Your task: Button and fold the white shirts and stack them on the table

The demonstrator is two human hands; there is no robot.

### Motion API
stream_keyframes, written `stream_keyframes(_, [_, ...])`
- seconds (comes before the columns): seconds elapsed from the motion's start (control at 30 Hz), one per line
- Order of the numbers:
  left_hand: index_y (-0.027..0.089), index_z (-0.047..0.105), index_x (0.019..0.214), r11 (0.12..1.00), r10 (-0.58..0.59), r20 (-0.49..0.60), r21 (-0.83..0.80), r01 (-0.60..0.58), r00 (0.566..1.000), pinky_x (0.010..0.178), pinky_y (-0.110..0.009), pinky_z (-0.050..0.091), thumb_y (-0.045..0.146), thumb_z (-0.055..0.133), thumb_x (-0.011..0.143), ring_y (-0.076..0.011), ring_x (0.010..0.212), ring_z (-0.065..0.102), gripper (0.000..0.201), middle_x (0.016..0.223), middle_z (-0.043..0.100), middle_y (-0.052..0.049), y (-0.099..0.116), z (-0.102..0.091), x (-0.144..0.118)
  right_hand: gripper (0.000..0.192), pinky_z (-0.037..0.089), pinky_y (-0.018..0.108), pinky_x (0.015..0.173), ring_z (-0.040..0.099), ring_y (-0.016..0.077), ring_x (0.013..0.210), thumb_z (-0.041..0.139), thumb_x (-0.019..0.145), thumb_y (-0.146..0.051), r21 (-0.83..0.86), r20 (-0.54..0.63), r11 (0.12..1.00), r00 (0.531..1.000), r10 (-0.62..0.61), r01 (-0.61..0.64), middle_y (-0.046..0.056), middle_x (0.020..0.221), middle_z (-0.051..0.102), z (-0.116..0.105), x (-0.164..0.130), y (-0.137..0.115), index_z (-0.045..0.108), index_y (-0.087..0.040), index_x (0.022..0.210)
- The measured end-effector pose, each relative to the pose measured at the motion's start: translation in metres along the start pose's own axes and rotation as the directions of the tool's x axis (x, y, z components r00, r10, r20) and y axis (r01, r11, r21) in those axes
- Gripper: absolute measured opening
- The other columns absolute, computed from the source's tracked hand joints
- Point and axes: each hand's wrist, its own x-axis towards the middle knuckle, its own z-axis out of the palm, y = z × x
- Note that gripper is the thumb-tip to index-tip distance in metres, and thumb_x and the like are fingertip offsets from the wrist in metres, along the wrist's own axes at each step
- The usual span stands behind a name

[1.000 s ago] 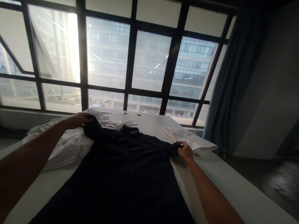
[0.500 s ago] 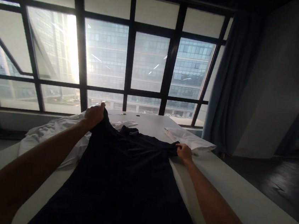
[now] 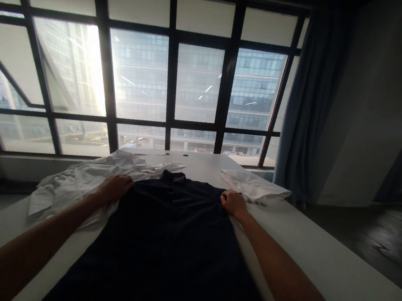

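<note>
A dark navy collared shirt (image 3: 173, 243) lies spread on the white table, its collar at the far end and its lower part running toward me out of the frame. My left hand (image 3: 116, 187) is closed on the shirt's left shoulder edge, with the sleeve there mostly hidden. At the opposite shoulder, my right hand (image 3: 233, 203) has its fingers curled over the cloth. Beside my left hand is a crumpled heap of white garments (image 3: 64, 189). A folded white garment (image 3: 254, 186) lies just beyond my right hand.
The white table (image 3: 318, 263) stretches toward a wall of black-framed windows (image 3: 197, 83), one pane tilted open at the left. Two dark round holes mark its far end. A blue curtain (image 3: 308, 109) hangs at the right, next to a pillar.
My left hand has come down from its raised position, lowering that shoulder of the shirt to the table. My right hand has shifted slightly inward. The shirt's top now lies flatter.
</note>
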Motion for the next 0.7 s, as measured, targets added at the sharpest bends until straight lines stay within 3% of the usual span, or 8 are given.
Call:
stream_keyframes(0.07, [0.022, 0.066, 0.121, 0.99, 0.144, 0.048, -0.009, -0.144, 0.988, 0.107, -0.044, 0.041, 0.052, 0.046, 0.094, -0.0301, 0.121, 0.057, 0.046, 0.128, 0.065, -0.011, 0.009, 0.022, -0.008, 0.046, 0.039, 0.041, 0.101, 0.057, 0.0289, 0.117, 0.043, 0.095, -0.048, 0.073, 0.112, 0.994, 0.989, -0.092, 0.084, 0.012, 0.129, 0.062, 0.006, -0.001, -0.011, 0.067, -0.02, 0.122])
stream_keyframes(0.13, [0.024, 0.056, 0.136, 0.968, 0.25, 0.124, -0.017, -0.25, 0.96, 0.116, -0.047, 0.028, 0.06, 0.048, 0.09, -0.0304, 0.136, 0.044, 0.059, 0.147, 0.051, -0.01, 0.015, 0.044, -0.018, 0.058, 0.035, 0.042, 0.107, 0.051, 0.0292, 0.127, 0.044, 0.093, -0.06, 0.106, 0.193, 0.986, 0.97, -0.149, 0.131, 0.012, 0.141, 0.054, 0.011, -0.004, -0.016, 0.059, -0.021, 0.134])
stream_keyframes(0.27, [0.028, 0.036, 0.152, 0.979, 0.201, 0.315, -0.019, -0.205, 0.928, 0.118, -0.059, 0.008, 0.058, 0.038, 0.095, -0.03, 0.148, 0.021, 0.064, 0.16, 0.027, -0.009, 0.016, 0.071, -0.034, 0.074, 0.015, 0.051, 0.118, 0.026, 0.0288, 0.146, 0.036, 0.093, -0.068, 0.091, 0.311, 0.985, 0.936, -0.168, 0.146, 0.011, 0.159, 0.031, 0.016, -0.008, -0.011, 0.039, -0.022, 0.151])
stream_keyframes(0.4, [0.032, 0.019, 0.157, 0.989, 0.141, 0.471, -0.024, -0.148, 0.871, 0.112, -0.067, 0.018, 0.066, 0.046, 0.089, -0.0387, 0.148, 0.015, 0.081, 0.163, 0.011, -0.012, 0.013, 0.072, -0.041, 0.077, 0.008, 0.051, 0.12, 0.015, 0.0273, 0.15, 0.031, 0.094, -0.069, 0.086, 0.357, 0.979, 0.911, -0.206, 0.187, 0.008, 0.162, 0.024, 0.015, -0.008, -0.003, 0.031, -0.022, 0.155])
stream_keyframes(0.53, [0.03, 0.032, 0.154, 0.992, 0.12, 0.53, -0.025, -0.126, 0.84, 0.109, -0.056, 0.032, 0.074, 0.06, 0.075, -0.0417, 0.141, 0.033, 0.094, 0.159, 0.026, -0.016, 0.02, 0.06, -0.035, 0.084, 0.012, 0.054, 0.119, 0.018, 0.0315, 0.149, 0.041, 0.087, -0.073, 0.097, 0.399, 0.97, 0.884, -0.243, 0.222, 0.008, 0.162, 0.024, 0.006, -0.006, 0.006, 0.031, -0.024, 0.155])
stream_keyframes(0.7, [0.023, 0.06, 0.134, 0.994, 0.105, 0.3, -0.039, -0.098, 0.948, 0.106, -0.046, 0.038, 0.066, 0.036, 0.092, -0.0339, 0.127, 0.053, 0.065, 0.141, 0.056, -0.013, 0.025, 0.058, -0.003, 0.096, 0.033, 0.046, 0.111, 0.044, 0.0364, 0.134, 0.062, 0.071, -0.077, 0.043, 0.487, 0.979, 0.851, -0.196, 0.2, 0.014, 0.154, 0.04, -0.019, 0.01, -0.002, 0.046, -0.02, 0.147])
